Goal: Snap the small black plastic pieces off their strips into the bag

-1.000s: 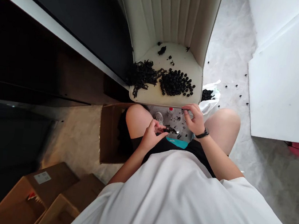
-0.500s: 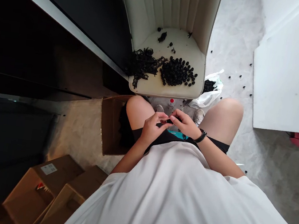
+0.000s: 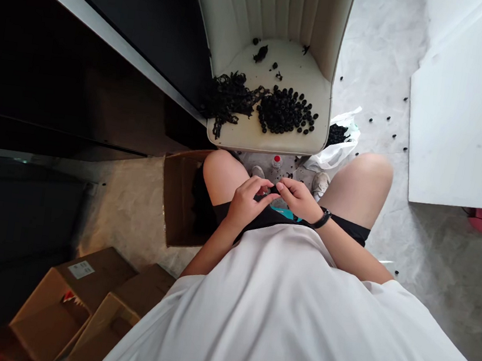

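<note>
**Both hands pinched on one small black piece above the lap**

The person sits with knees apart, and the left hand and right hand meet between them. Both are narrowed to a pinch, fingertips closed on a single small black piece. The piece lies directly between the two hands, each touching it, so neither is nearer. It seems to run across from one hand to the other, though it is too small to tell its shape for sure. A dark wristband circles the right wrist.

Straight ahead, beyond the knees, is a cream chair seat with two dark heaps: a tangle of black strips to the left and a pile of black rings just beside it. One white plastic bag holding more black bits sits by the right knee. Loose rings dot the floor. Three cardboard boxes show: one open box against the left knee and two boxes farther back.
</note>
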`<action>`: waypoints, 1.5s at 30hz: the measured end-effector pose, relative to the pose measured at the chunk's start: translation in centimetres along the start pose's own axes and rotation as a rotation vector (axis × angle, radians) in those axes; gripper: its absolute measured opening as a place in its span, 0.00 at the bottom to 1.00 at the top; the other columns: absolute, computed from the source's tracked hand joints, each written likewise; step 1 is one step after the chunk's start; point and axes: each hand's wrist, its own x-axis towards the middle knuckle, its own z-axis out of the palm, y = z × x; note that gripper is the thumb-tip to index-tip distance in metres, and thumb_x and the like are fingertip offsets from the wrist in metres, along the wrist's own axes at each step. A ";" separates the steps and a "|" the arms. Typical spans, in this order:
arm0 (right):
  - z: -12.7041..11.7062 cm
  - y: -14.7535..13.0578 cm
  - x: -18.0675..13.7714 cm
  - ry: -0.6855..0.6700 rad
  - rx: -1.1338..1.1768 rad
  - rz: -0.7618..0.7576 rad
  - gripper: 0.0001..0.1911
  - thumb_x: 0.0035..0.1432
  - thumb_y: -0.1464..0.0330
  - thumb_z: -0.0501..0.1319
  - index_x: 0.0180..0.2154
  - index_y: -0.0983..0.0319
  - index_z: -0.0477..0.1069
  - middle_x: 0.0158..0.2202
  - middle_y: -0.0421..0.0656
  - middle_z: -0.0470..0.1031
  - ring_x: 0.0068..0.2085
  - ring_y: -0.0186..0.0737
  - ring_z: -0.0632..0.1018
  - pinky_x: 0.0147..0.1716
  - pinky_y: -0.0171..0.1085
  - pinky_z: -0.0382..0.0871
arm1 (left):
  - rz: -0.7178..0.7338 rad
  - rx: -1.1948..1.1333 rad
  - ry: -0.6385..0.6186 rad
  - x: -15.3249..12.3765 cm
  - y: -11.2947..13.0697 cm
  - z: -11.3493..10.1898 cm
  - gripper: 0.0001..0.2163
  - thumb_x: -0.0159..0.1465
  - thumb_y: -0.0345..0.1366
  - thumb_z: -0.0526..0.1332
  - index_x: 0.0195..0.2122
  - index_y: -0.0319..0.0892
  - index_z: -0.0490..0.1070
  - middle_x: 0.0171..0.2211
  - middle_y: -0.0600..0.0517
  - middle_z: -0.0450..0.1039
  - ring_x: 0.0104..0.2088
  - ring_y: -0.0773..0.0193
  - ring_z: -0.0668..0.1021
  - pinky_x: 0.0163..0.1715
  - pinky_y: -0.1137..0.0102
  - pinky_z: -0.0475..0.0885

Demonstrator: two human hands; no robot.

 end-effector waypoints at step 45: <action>1.1 -0.1 -1.4 -0.008 -0.091 -0.067 0.26 0.79 0.49 0.52 0.31 0.57 0.60 0.27 0.38 0.66 0.29 0.36 0.66 0.32 0.38 0.60 | -0.154 -0.141 -0.330 -0.2 -0.6 -0.9 0.21 0.75 0.55 0.62 0.44 0.40 0.80 0.36 0.48 0.82 0.35 0.61 0.82 0.38 0.68 0.76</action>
